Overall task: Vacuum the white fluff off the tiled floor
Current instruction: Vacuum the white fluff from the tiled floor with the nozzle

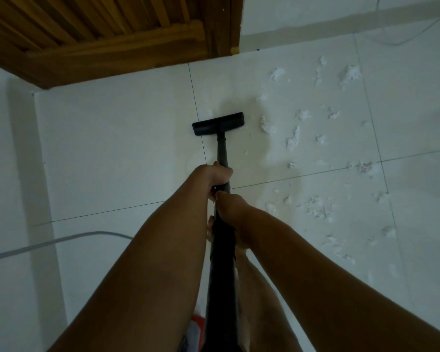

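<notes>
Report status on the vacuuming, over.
Left hand and right hand both grip the wand. Floor head flat on tile. Fluff scattered just right of it, nothing between.

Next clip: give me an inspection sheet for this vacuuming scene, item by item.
Surface: pale tiled floor, dark grout lines.
Job's things: black vacuum head on the floor, on a black wand; white fluff scattered to its right, uncollected.
Clutter: red-and-white item at the bottom edge, mostly hidden.
Grippers: left hand grips the wand nearer the head; right hand grips just behind it.
Cables: grey cable across the floor at left; thin wire far right.
Surroundings: wooden slatted panel top left; white wall.
</notes>
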`<state>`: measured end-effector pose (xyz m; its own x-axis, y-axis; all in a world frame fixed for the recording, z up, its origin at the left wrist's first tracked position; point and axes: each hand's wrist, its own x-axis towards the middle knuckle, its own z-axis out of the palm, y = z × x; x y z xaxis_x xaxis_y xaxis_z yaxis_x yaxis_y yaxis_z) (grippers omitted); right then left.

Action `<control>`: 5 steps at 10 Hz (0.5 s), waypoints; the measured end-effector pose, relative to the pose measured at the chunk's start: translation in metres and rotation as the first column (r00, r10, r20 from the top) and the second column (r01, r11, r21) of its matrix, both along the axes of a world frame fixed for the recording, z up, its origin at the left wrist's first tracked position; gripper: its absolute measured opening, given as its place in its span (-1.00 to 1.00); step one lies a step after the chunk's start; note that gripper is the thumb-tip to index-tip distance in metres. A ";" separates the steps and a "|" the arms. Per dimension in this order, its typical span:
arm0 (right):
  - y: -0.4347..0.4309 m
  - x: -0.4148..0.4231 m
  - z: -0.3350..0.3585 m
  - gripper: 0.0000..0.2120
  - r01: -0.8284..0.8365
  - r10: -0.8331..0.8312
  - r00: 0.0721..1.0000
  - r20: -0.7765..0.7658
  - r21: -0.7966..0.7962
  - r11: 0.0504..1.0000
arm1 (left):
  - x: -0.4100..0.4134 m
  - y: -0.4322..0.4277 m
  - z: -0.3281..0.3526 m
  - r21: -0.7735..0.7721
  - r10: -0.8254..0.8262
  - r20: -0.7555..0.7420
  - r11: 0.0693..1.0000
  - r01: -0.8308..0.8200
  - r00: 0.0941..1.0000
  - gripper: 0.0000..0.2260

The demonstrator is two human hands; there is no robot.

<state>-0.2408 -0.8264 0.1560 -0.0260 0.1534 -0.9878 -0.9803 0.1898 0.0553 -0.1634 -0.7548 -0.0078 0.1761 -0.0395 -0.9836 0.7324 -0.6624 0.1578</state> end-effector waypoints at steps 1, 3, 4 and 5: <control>-0.001 -0.031 -0.004 -0.69 -0.064 0.063 0.998 0.028 0.017 0.998 | -0.029 -0.004 0.004 0.006 -0.022 0.039 1.000 0.022 0.999 -0.48; -0.003 -0.100 -0.050 -0.75 -0.242 0.324 0.918 0.229 -0.324 0.915 | -0.093 -0.003 -0.004 -0.031 0.094 0.036 0.995 -0.093 0.995 -0.42; 0.006 -0.131 -0.040 -0.82 0.010 0.005 0.998 0.069 -0.215 0.977 | -0.122 -0.001 -0.008 -0.037 0.074 0.038 0.997 -0.073 0.997 -0.42; 0.004 -0.159 -0.046 -0.67 -0.047 0.058 0.993 0.104 -0.106 0.993 | -0.152 -0.002 -0.008 -0.032 0.085 0.020 0.996 -0.084 0.996 -0.44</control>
<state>-0.3994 -0.8226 0.1103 0.0753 0.0517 -0.9958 -0.9883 0.1369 -0.0676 -0.3154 -0.7569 -0.0159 0.2010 -0.0539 -0.9781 0.7819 -0.5927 0.1933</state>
